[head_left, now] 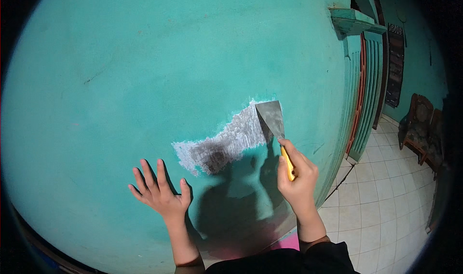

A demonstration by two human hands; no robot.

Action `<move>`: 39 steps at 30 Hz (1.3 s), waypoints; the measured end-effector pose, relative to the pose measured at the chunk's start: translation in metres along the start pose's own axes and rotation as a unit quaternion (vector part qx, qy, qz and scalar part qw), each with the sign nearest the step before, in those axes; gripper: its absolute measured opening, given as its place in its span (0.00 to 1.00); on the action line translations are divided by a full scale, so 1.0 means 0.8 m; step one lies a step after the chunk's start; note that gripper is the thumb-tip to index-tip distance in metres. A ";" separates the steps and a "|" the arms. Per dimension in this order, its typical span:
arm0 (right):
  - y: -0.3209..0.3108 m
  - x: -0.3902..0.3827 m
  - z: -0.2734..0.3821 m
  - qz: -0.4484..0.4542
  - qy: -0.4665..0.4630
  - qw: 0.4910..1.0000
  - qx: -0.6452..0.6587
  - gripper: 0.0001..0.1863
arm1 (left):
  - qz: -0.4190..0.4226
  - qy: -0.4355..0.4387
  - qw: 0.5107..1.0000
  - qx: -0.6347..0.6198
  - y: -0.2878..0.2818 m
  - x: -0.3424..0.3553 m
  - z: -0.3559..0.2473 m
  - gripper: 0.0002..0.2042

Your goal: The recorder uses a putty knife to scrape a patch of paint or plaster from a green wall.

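My left hand (160, 192) lies against the turquoise wall (120, 81) with fingers spread, below and left of a ragged, scraped patch (226, 139) of pale grey and white. My right hand (299, 180) is closed round the yellow handle of a metal scraper (271, 117). The scraper's wide blade rests at the upper right end of the patch, its flat face toward me. Dark shadows fall over the lower part of the patch and the wall below it.
To the right are a fluted turquoise pillar (366, 95) with an arch above, a dark hanging (394, 66), two wooden chairs (415, 124) and a white tiled floor (366, 201). A pink strip (284, 242) shows low beside my right arm.
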State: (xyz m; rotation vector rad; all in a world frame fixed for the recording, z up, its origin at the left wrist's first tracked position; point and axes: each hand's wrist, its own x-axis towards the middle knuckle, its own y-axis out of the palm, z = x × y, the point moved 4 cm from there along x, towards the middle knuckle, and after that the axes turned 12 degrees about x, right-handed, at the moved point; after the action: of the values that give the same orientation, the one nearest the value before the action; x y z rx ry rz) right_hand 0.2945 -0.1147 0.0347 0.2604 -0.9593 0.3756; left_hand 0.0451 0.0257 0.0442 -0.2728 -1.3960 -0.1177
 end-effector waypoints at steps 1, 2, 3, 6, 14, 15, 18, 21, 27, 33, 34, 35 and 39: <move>0.002 0.000 -0.001 -0.011 -0.008 1.000 0.006 0.21 | 0.002 -0.001 1.000 0.000 0.000 0.001 0.000 0.30; 0.005 0.000 0.000 -0.011 -0.007 1.000 0.005 0.21 | 0.004 0.000 1.000 -0.001 0.001 0.001 0.000 0.30; 0.010 0.004 0.001 -0.012 -0.005 1.000 -0.002 0.21 | 0.000 -0.001 1.000 -0.002 0.002 0.001 0.000 0.30; 0.005 -0.002 0.008 -0.002 0.002 1.000 -0.004 0.21 | -0.002 0.000 1.000 -0.001 0.000 -0.002 0.006 0.29; 0.007 -0.010 -0.001 -0.022 -0.017 1.000 0.007 0.21 | -0.001 0.001 1.000 -0.001 -0.002 -0.012 0.004 0.29; 0.005 -0.015 0.000 -0.006 -0.003 1.000 0.007 0.21 | -0.003 0.000 1.000 -0.001 -0.001 -0.015 0.004 0.29; 0.002 -0.025 -0.008 0.007 0.013 1.000 0.004 0.20 | -0.005 -0.003 1.000 -0.004 -0.002 -0.018 0.001 0.29; 0.005 -0.017 -0.013 -0.008 -0.007 1.000 -0.002 0.19 | -0.007 -0.006 1.000 -0.004 -0.003 -0.021 -0.006 0.29; -0.010 -0.033 -0.013 0.018 0.016 1.000 -0.021 0.19 | -0.014 -0.012 1.000 0.001 -0.006 -0.024 -0.014 0.30; -0.010 -0.022 -0.010 0.011 0.006 1.000 -0.024 0.19 | -0.016 -0.015 1.000 0.000 -0.005 -0.025 -0.015 0.29; -0.012 -0.023 -0.009 0.011 0.005 1.000 -0.025 0.19 | -0.016 -0.017 1.000 0.000 -0.004 -0.027 -0.013 0.29; -0.012 -0.025 -0.010 0.012 0.005 1.000 -0.025 0.19 | -0.015 -0.018 1.000 0.000 -0.003 -0.027 -0.013 0.29; -0.007 -0.023 -0.014 0.000 0.011 1.000 -0.025 0.18 | -0.018 -0.013 1.000 0.002 0.000 -0.026 -0.012 0.30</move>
State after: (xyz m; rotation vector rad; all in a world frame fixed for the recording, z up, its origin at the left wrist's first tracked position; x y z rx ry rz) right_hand 0.2957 -0.1187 0.0126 0.2105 -0.9462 0.3536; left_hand 0.0504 0.0212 0.0220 -0.2463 -1.4274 -0.1409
